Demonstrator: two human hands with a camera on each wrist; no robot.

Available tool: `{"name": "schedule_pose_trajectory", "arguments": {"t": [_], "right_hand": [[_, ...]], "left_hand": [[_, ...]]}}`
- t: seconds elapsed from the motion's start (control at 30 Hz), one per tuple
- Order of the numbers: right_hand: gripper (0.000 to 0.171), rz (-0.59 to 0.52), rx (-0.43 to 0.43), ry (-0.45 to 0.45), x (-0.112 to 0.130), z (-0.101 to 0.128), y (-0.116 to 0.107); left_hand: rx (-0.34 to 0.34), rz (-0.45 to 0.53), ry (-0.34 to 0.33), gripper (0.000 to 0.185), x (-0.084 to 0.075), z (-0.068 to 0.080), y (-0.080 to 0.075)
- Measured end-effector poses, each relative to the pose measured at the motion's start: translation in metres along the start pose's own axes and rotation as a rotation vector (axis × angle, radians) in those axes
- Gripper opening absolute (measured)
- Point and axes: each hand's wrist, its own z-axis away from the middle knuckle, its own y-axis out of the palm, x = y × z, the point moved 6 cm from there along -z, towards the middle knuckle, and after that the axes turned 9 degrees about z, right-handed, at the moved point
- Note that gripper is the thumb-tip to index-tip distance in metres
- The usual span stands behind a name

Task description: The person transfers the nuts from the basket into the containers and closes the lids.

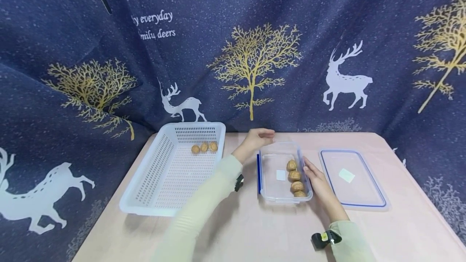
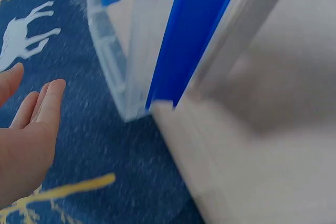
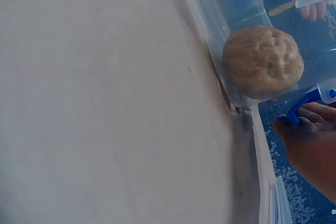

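Note:
A clear plastic food container [image 1: 267, 191] with blue-lined side flaps stands in front of me. Several walnuts [image 1: 296, 186] line its right wall; one walnut [image 3: 262, 60] shows large in the right wrist view. My right hand [image 1: 322, 185] is at the container's right side, fingers and thumb bent at a blue-lined flap [image 3: 307, 102]. My left hand [image 1: 256, 140] hovers by the far left corner, fingers loosely bent and holding nothing. In the left wrist view that hand [image 2: 31, 135] is apart from the wall and its blue-lined flap [image 2: 186, 30].
A white perforated basket [image 1: 140, 173] stands on the left with several walnuts [image 1: 204, 147] near its far right corner. On the right lies a clear lid [image 1: 354, 195] with a blue seal. A dark patterned cloth [image 1: 233, 7] hangs behind the pink tabletop [image 1: 255, 237].

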Motion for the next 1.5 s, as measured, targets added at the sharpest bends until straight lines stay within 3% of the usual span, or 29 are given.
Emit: {"name": "schedule_pose_trajectory", "arguments": {"t": [0.33,0.57,0.9,1.13,1.3,1.5], "right_hand": [[0.053,0.032,-0.004,0.006,-0.001,0.001,-0.001],[0.053,0.072,-0.020,-0.006,0.001,0.001,-0.001],[0.054,0.066,-0.017,-0.012,0.000,-0.002,-0.002],[0.054,0.067,-0.015,-0.005,0.000,-0.001,-0.003],[0.054,0.057,-0.011,-0.007,0.001,0.001,-0.002],[0.053,0.049,-0.011,-0.006,0.000,0.000,-0.002]], "left_hand": [[-0.076,0.049,0.078,0.039,-0.032,0.007,-0.058],[-0.163,0.056,0.084,0.040,-0.037,0.019,-0.108],[-0.306,-0.078,0.078,0.040,-0.012,0.035,-0.179],[-0.444,-0.073,-0.013,0.041,0.018,0.046,-0.218],[-0.533,-0.062,-0.056,0.039,0.038,0.052,-0.237],[-0.618,-0.113,-0.080,0.037,0.050,0.058,-0.247]]}}
